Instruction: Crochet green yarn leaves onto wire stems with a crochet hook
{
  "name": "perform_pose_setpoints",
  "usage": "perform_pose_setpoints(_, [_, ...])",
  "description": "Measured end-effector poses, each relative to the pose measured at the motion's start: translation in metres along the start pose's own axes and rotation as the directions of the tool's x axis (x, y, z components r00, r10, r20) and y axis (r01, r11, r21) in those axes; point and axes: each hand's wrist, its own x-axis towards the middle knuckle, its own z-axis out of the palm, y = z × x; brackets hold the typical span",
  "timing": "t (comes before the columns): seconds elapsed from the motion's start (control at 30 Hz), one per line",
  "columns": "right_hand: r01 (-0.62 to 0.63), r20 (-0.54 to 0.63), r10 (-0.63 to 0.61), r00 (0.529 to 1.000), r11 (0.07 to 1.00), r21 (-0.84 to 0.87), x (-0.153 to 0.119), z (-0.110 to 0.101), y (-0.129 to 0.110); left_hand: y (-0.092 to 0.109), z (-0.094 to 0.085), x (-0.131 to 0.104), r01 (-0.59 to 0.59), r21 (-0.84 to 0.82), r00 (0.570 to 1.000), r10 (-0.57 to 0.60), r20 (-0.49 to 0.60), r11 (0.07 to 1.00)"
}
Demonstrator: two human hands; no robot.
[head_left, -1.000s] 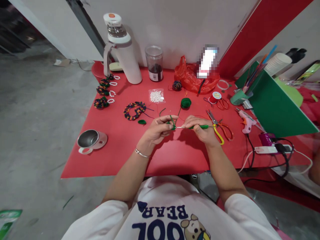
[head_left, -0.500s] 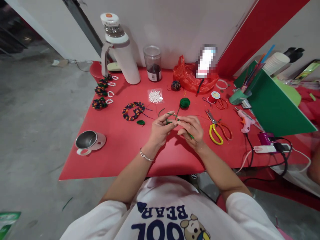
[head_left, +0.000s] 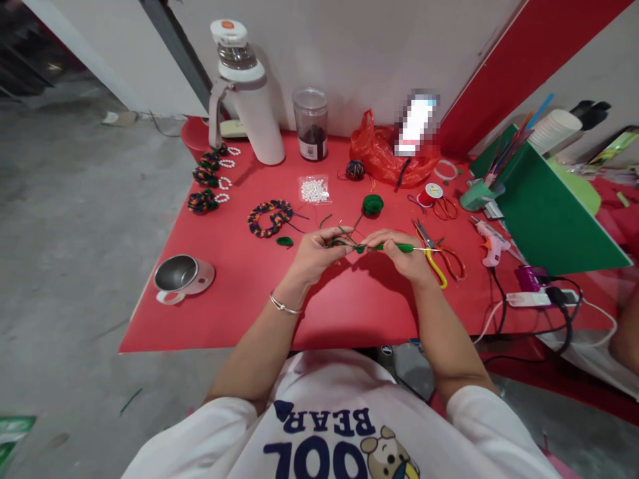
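Between the fingers of my right hand (head_left: 407,256) is a crochet hook (head_left: 398,247) with a green handle, its metal end pointing right past my hand. My left hand (head_left: 319,253) pinches green yarn (head_left: 353,234), and a small green stitched bit (head_left: 359,249) sits between the two hands. The yarn runs up to a dark green yarn ball (head_left: 372,205) just behind. Left of my hands lie a small green crocheted leaf (head_left: 284,241) and a multicoloured crocheted ring (head_left: 269,219) with loose ends.
Yellow-handled scissors (head_left: 435,265) and a pink glue gun (head_left: 493,241) lie to the right, near a power strip (head_left: 536,297). A mug (head_left: 184,276) stands left. At the back are a white bottle (head_left: 259,120), a jar (head_left: 310,126), a beads packet (head_left: 314,190) and a red bag (head_left: 367,150).
My right hand has turned and shifted right, bringing the crochet hook level across it. My hands are slightly further apart, with the green stitched bit showing between them. The view has shifted slightly.
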Motion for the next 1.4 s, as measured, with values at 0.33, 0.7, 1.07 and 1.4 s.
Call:
perform_pose_setpoints(0.33, [-0.008,-0.011,0.009,1.0,0.998,0.057,-0.001,0.002,0.001,0.005,0.0,-0.002,0.0,0.015,1.0,0.0,0.004,1.0])
perform_pose_setpoints(0.7, [-0.009,0.009,0.009,1.0,1.0,0.008,0.0,0.001,-0.005,0.004,-0.001,-0.001,0.004,0.031,0.999,-0.003,-0.038,1.0])
perform_pose_setpoints(1.07, [0.095,0.036,-0.09,0.995,0.98,-0.174,0.0,0.004,-0.008,0.004,0.0,0.0,-0.018,0.031,0.998,0.019,-0.057,0.999])
perform_pose_setpoints(1.4, [0.396,0.121,-0.404,0.907,0.716,-0.574,-0.002,0.024,0.002,-0.005,0.01,0.004,-0.029,-0.205,0.987,-0.005,-0.163,0.978])
